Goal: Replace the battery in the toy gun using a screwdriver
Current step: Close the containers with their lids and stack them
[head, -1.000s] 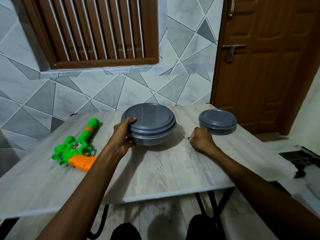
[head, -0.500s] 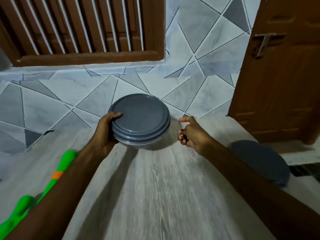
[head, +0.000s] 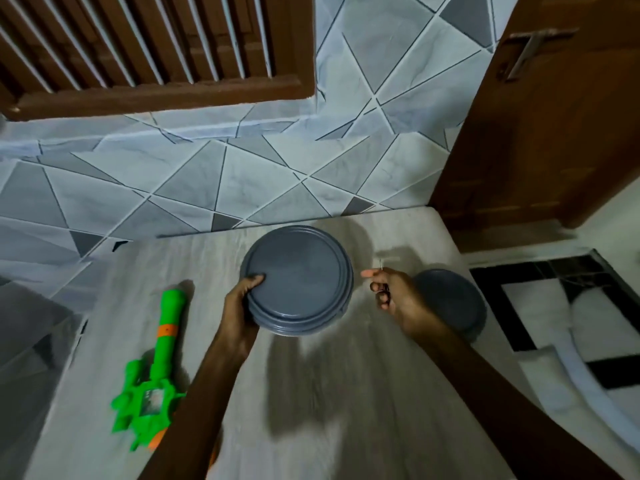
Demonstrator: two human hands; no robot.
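Head view. The toy gun (head: 162,355) lies flat on the left part of the grey wood-grain table (head: 346,393), just beside the left forearm. Its long axis runs near to far, leaning slightly rightward at the far end. The muzzle points away from the person, toward the tiled wall (head: 207,178). The body is bright green with an orange band partway along the round barrel. The near end is broader and knobbed, and bears a small printed label. An orange grip shows at the near end, partly hidden by the forearm.

The left hand (head: 239,313) grips the left rim of a large round grey lidded container (head: 301,278), thumb on the lid, fingers curled under the edge. The right hand (head: 398,296), apart from that container on its right side, curls its lower fingers round a small screwdriver (head: 381,265). The thin metal shaft rises above the hand, and the forefinger points toward the container. A smaller grey lidded container (head: 450,299) sits behind the right hand, partly covered by it. A brown door (head: 554,133) stands at right and a louvred wooden window (head: 138,46) at upper left.
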